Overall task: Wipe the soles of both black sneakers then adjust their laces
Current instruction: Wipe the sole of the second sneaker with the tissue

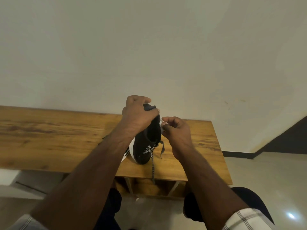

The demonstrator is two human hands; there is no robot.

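One black sneaker [146, 145] with a white sole stands tilted on the wooden table [49, 138], toe down toward me and heel up. My left hand [137, 113] grips its heel and collar from above. My right hand [176, 131] is beside the shoe's right side, fingers pinched on a small white piece, likely a cloth or wipe [162, 123], against the shoe. Black-and-white patterned laces [152, 156] hang loose, one end dangling over the table's front edge. A second sneaker is mostly hidden behind my left forearm; only a dark bit and a white sliver show there.
The table stands against a plain pale wall. It has open wooden compartments [149, 186] under its front edge. My knees in dark trousers [249, 201] are below the table's front. Pale tiled floor lies to the right, with a dark skirting [239, 154] along the wall.
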